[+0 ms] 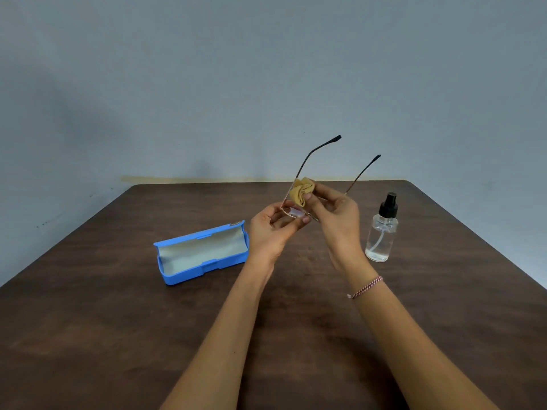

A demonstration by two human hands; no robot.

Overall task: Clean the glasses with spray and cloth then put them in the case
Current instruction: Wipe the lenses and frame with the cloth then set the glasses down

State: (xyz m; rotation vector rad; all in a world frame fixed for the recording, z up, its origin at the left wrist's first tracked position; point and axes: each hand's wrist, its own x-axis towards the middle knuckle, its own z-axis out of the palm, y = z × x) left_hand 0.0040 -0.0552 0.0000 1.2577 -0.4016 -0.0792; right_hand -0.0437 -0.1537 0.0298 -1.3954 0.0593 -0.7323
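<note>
A: Where are the glasses?

B: The glasses (291,212) are held up above the table, temples open and pointing away. The left hand (272,229) pinches the lower rim between thumb and curled fingers. The right hand (337,214) has thumb and fingertips closed on a bunched tan cloth (302,192), which seems pressed to the upper lens, just above the left fingertips.

A: So it's the wiping step. How should it be done well?

B: I'd grip by the rim only, so the left fingertips don't smear the lens. Rub lightly in small circles on both faces, with cloth always between the right fingers and the glass. The frame looks thin and could bend.

A: And around them?

B: The spray bottle (381,229) stands just right of the right hand. The open blue case (201,253) lies left of the left hand. Both are on the brown table (118,321).
</note>
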